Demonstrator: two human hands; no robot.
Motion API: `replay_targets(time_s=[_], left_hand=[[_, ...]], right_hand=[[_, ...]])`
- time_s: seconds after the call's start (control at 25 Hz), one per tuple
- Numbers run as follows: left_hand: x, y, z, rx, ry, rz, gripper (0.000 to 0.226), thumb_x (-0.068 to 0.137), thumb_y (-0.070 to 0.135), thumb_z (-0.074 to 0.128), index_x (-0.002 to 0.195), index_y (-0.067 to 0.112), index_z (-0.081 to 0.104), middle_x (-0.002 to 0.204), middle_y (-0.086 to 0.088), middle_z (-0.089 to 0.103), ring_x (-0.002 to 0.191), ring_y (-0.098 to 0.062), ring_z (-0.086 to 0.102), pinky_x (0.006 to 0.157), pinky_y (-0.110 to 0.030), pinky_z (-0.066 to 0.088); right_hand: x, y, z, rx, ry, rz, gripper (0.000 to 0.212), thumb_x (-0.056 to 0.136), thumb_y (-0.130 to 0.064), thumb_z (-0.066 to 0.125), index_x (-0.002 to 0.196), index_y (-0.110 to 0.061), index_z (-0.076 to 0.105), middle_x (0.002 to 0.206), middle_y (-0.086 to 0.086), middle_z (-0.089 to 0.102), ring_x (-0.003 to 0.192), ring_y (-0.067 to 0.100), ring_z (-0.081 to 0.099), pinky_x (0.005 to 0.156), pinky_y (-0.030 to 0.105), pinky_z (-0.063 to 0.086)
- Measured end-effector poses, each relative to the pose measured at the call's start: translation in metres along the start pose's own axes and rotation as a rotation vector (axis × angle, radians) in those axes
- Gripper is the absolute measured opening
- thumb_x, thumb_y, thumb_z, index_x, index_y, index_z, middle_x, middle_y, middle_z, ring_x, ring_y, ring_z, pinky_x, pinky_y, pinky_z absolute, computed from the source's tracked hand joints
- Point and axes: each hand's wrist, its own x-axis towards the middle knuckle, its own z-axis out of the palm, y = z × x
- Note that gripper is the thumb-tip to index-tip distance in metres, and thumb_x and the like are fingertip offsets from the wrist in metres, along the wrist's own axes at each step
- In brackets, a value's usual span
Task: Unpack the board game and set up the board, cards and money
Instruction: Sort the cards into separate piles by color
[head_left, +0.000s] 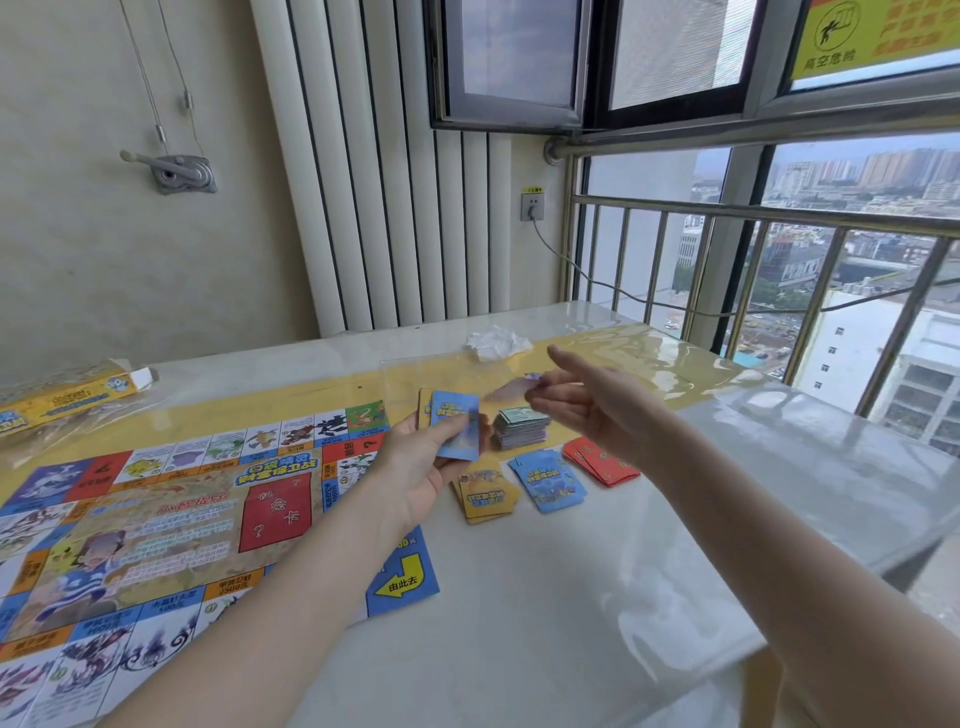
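The paper game board (156, 519) lies unfolded on the left of the table. My left hand (421, 467) grips a small fan of cards (454, 426), a blue one on top. Just right of it, my right hand (587, 405) pinches a thin card or wrapper (519, 387), blurred, above the table. Under it sits a thick stack of money notes (521, 427). In front of the stack lie three card piles: yellow (485, 493), blue (548, 480) and red (600, 461).
The yellow game box (67, 397) lies at the table's far left on a clear plastic bag. A crumpled white paper (496, 343) sits at the back. The table (571, 597) ends at a window railing (779, 218) on the right; a radiator stands behind.
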Motion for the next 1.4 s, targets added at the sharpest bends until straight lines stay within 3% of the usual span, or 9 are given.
replay_targets(time_s=[0.12,0.28,0.48,0.68,0.84,0.96,1.04,1.16,1.4], left_hand=[[0.001,-0.004,0.005,-0.011,-0.027,-0.037,0.012,0.088,-0.003,0.054,0.1,0.0,0.056,0.074,-0.015,0.07,0.064,-0.022,0.069,0.057,-0.029,0.057],[-0.005,-0.011,0.024,0.004,-0.061,-0.063,0.008,0.088,-0.005,0.053,0.088,0.003,0.056,0.064,-0.013,0.07,0.056,-0.02,0.068,0.053,-0.026,0.057],[-0.007,-0.016,0.038,0.03,-0.056,-0.07,0.009,0.088,-0.005,0.054,0.087,0.004,0.055,0.082,-0.019,0.066,0.068,-0.023,0.066,0.053,-0.026,0.057],[-0.008,-0.018,0.038,0.018,-0.03,-0.098,0.005,0.088,-0.003,0.055,0.088,0.001,0.056,0.064,-0.015,0.069,0.054,-0.02,0.068,0.049,-0.024,0.056],[-0.012,-0.013,0.035,-0.095,-0.06,-0.199,0.02,0.094,0.012,0.048,0.093,-0.005,0.058,0.076,-0.021,0.067,0.067,-0.026,0.066,0.052,-0.027,0.056],[-0.015,-0.009,0.03,-0.21,-0.113,-0.225,0.029,0.093,0.008,0.035,0.111,-0.009,0.05,0.098,-0.029,0.061,0.075,-0.033,0.065,0.051,-0.033,0.058],[-0.016,-0.008,0.027,-0.193,-0.093,-0.189,0.021,0.093,0.004,0.035,0.105,-0.005,0.05,0.096,-0.026,0.06,0.074,-0.032,0.064,0.048,-0.032,0.057],[-0.017,-0.004,0.021,-0.125,-0.076,-0.127,0.014,0.092,-0.001,0.039,0.089,-0.002,0.053,0.087,-0.02,0.061,0.074,-0.027,0.061,0.051,-0.03,0.056],[-0.02,0.001,0.004,-0.023,-0.103,0.031,0.019,0.088,-0.007,0.051,0.093,0.011,0.055,0.084,-0.008,0.066,0.058,-0.012,0.069,0.05,-0.021,0.056]], right_hand=[[-0.001,-0.007,-0.016,-0.316,0.206,-0.15,0.015,0.078,-0.006,0.069,0.084,0.002,0.058,0.072,0.015,0.065,0.048,0.012,0.062,0.044,0.016,0.05],[0.006,0.008,-0.052,-0.829,0.448,-0.253,0.024,0.076,-0.005,0.072,0.094,-0.004,0.056,0.077,0.016,0.065,0.052,0.016,0.057,0.044,0.021,0.042],[0.009,0.031,-0.078,-1.013,0.416,-0.179,0.018,0.075,-0.009,0.073,0.087,-0.009,0.06,0.088,0.015,0.066,0.07,0.023,0.058,0.052,0.022,0.041],[0.012,0.035,-0.075,-1.288,0.42,-0.171,0.017,0.079,-0.01,0.067,0.095,-0.007,0.063,0.102,0.011,0.061,0.092,0.024,0.054,0.065,0.025,0.038],[0.01,0.035,-0.07,-1.467,0.448,-0.208,0.013,0.082,-0.009,0.062,0.095,-0.009,0.064,0.108,0.01,0.056,0.1,0.024,0.052,0.072,0.025,0.036],[0.01,0.025,-0.048,-1.195,0.404,-0.361,0.014,0.087,-0.015,0.058,0.089,-0.003,0.066,0.087,0.01,0.065,0.074,0.016,0.058,0.063,0.024,0.04],[0.007,0.024,-0.023,-0.926,0.171,-0.314,0.022,0.088,-0.02,0.06,0.081,0.0,0.066,0.069,0.007,0.063,0.055,0.01,0.055,0.054,0.02,0.043],[0.009,0.035,0.003,-0.82,-0.002,-0.244,0.032,0.081,-0.024,0.069,0.081,0.008,0.066,0.066,0.009,0.062,0.057,0.017,0.055,0.05,0.023,0.044],[0.013,0.037,0.013,-0.553,0.009,-0.121,0.031,0.077,-0.016,0.073,0.099,0.005,0.066,0.074,0.01,0.061,0.063,0.013,0.055,0.054,0.017,0.047]])
